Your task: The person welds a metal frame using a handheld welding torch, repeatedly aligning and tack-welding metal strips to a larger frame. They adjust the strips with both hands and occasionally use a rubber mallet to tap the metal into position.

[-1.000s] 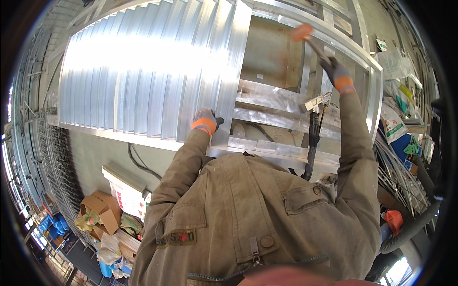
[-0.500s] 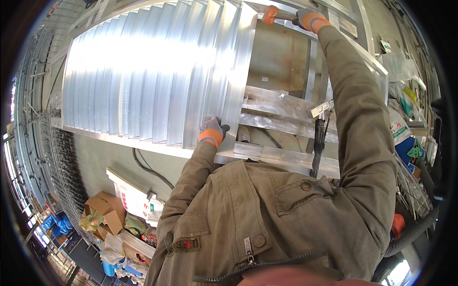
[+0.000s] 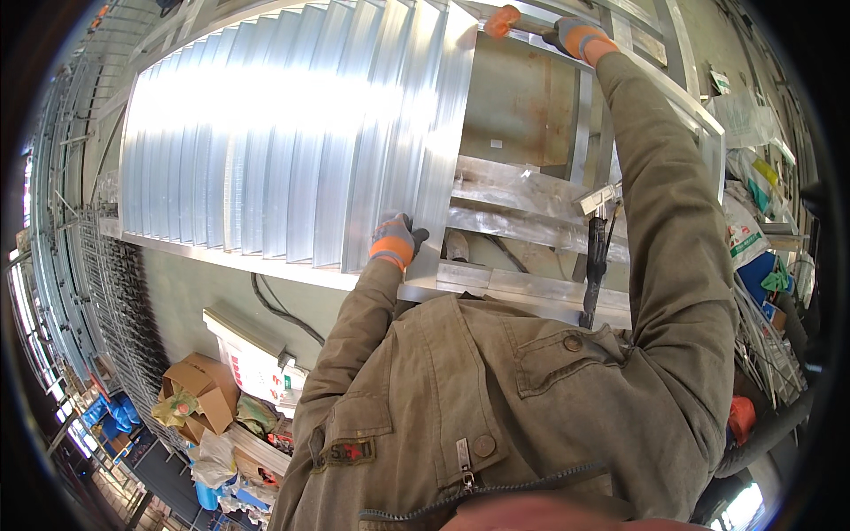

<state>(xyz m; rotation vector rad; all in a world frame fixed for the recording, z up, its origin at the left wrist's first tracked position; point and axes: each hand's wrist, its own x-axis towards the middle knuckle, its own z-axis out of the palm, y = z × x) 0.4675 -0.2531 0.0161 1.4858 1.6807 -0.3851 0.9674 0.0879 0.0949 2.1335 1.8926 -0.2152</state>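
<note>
My gloved right hand (image 3: pixel 582 41) is closed round the handle of a mallet (image 3: pixel 503 20) with an orange head. The mallet head is beside the far end of a row of shiny metal slats (image 3: pixel 292 168), close to the frame's far rail; I cannot tell whether it touches. My gloved left hand (image 3: pixel 396 241) grips the last slat on the right (image 3: pixel 440 150) near its near end, thumb toward the right. The slats sit overlapping in a metal frame (image 3: pixel 310 275). Strong glare hides detail across their middle.
Right of the slats, crossbars (image 3: pixel 522 221) span the open frame, with a black-wrapped tool or clamp (image 3: pixel 595 265) standing there. A white box (image 3: pixel 252 358) and a cardboard box (image 3: pixel 197 395) lie at lower left. Bags (image 3: pixel 748 239) are piled along the right.
The mallet head has shifted slightly away from me, with my right hand still round its handle. My left hand keeps its place on the slat. The view has moved a little.
</note>
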